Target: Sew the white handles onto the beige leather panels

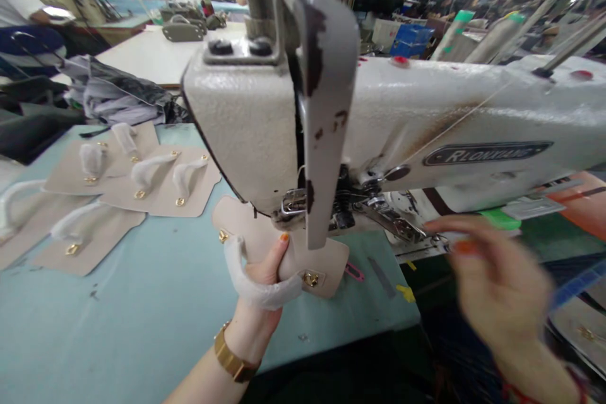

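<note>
My left hand (265, 278) grips a beige bag panel (326, 259), its thumb on top and its other fingers hidden beneath. The panel carries a handle wrapped in white padding (265, 295), fixed with gold-coloured hardware; my hand reaches through the handle's loop. The panel's far edge lies under the head of a white sewing machine (246, 120). My right hand (497, 290) is smeared by motion at the right, its index finger stretched close to the metal attachment (402, 224) beside the needle area. Whether it touches that part or holds anything, I cannot make out.
Several similar beige panels with wrapped handles (184, 186) lie overlapping on the blue-green table (142, 315) at left. A pink tool (355, 271), a grey strip (381, 276) and yellow scraps (406, 293) lie near the table's right edge. Thread cones (453, 35) stand behind the machine.
</note>
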### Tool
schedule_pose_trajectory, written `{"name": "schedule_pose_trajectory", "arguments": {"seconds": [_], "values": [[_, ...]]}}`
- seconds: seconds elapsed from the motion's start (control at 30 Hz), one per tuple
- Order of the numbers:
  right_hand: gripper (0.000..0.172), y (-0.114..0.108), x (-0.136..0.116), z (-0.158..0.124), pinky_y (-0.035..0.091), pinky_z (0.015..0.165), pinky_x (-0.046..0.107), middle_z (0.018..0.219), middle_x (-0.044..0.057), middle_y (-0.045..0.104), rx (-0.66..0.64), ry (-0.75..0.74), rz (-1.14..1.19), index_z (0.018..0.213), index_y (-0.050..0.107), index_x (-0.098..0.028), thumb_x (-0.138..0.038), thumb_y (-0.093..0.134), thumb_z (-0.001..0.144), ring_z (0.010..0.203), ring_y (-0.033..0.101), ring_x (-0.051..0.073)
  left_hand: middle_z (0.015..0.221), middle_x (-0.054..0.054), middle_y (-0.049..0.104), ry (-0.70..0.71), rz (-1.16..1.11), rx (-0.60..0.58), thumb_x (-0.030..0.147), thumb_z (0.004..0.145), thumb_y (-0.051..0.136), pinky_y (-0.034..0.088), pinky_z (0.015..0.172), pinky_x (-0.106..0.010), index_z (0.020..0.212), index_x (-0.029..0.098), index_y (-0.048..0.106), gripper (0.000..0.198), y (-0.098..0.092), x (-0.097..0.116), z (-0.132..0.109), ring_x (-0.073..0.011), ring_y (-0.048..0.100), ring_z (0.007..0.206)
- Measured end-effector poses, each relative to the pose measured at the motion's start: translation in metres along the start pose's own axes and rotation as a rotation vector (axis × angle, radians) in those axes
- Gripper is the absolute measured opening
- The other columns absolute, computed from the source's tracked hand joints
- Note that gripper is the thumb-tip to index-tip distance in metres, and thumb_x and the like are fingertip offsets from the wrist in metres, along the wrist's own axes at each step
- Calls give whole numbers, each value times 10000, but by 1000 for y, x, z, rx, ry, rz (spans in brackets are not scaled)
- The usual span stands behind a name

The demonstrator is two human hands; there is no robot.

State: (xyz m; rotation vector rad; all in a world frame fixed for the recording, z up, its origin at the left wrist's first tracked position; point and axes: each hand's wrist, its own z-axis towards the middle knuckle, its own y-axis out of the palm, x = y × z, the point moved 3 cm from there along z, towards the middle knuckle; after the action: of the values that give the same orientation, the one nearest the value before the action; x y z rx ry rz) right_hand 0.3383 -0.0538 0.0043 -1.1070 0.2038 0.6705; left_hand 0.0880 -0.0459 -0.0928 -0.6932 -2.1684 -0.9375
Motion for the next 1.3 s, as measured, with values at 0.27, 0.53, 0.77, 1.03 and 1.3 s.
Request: {"name": "schedule_pose_trajectory", "arguments": {"seconds": [0.27,0.53,0.77,1.03,1.3], "values": [[291,103,-39,42,420,578,220,715,22,667,-552,198,378,832,691,-145,-331,497,944,676,619,152,1179,-128,673,-74,10,-18,172,687,806,558,907,-469,1170,167,634,512,0,1,2,-288,682,998],[275,108,-35,50,386,596,219,686,18,614,-580,149,470,721,637,-137,-325,544,899,664,561,137,1123,-150,681,-79,86,22,227,658,827,518,962,-507,1081,145,652,465,1,2,4,-329,666,1039],[311,112,-34,49,376,561,218,630,10,583,-489,170,529,660,622,-151,-364,570,881,632,536,138,1206,-140,648,-51,89,-47,278,612,862,503,984,-504,1173,173,603,627,-1,5,10,-330,638,1098],[355,122,-35,45,367,540,217,603,8,553,-473,195,572,618,601,-151,-371,557,893,605,510,129,1104,-123,704,-52,212,-141,298,601,851,540,908,-488,1099,158,663,550,1,18,26,-340,666,1030],[377,138,-43,28,352,532,210,615,21,570,-450,302,611,694,657,-141,-409,513,917,639,527,142,979,-128,749,4,333,-404,278,619,826,596,751,-445,993,159,729,405,6,47,41,-350,698,920]]}}
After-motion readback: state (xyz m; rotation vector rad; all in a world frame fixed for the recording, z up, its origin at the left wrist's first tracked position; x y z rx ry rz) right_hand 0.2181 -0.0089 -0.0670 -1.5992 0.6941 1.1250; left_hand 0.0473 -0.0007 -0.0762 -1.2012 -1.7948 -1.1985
